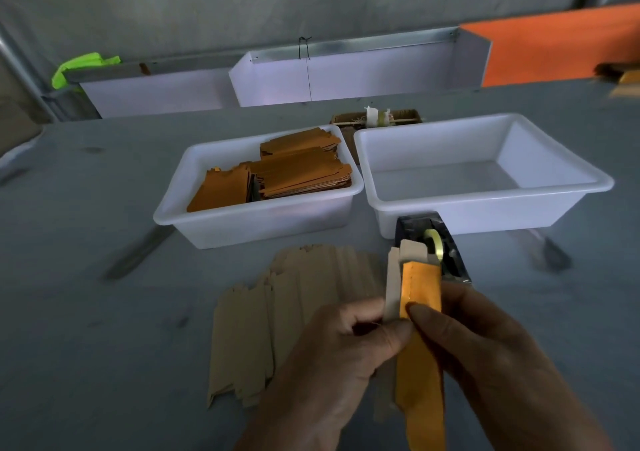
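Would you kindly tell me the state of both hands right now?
Left hand: closed, holding the long orange-faced cardboard box blank.
Right hand: closed, pinching the same blank.

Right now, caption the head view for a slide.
Left hand and right hand pinch a folded orange card before the tape dispenser; tan blanks, left bin and right bin on the table.
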### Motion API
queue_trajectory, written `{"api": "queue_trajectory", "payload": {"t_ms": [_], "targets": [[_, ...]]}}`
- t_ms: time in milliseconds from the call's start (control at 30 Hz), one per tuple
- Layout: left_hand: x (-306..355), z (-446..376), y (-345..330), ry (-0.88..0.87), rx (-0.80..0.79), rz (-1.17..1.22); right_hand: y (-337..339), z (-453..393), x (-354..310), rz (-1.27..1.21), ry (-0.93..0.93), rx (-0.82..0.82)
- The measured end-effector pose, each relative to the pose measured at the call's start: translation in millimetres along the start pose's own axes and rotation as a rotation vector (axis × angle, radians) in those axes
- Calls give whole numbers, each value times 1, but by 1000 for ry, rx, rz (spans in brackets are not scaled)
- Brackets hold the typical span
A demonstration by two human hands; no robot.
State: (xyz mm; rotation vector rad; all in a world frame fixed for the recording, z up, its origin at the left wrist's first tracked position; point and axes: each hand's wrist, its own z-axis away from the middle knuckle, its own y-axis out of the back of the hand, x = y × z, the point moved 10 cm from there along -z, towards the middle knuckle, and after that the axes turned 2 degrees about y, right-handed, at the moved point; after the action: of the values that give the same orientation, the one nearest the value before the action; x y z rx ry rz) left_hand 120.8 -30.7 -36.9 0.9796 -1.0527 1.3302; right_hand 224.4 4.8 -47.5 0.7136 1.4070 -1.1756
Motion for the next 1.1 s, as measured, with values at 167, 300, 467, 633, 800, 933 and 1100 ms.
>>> {"api": "queue_trajectory", "payload": {"t_ms": [167,300,467,633,800,933,1100], "targets": [[-4,1,11,12,143,17,2,-1,-8,-9,8,50],[-1,3,18,-41,285,8,7,-2,-6,44,27,101],[-1,8,26,-103,430,-110,6,-1,-1,29,19,110],[24,25,19,-352,629,-430,6,0,-3,6,43,166],[45,25,-11,-459,644,-1109,2,3,-7,0,64,204],[34,19,-21,-382,600,-1330,4,5,-3,47,52,195],[8,26,-28,-145,412,-1332,1,11,-7,17,55,150]]}}
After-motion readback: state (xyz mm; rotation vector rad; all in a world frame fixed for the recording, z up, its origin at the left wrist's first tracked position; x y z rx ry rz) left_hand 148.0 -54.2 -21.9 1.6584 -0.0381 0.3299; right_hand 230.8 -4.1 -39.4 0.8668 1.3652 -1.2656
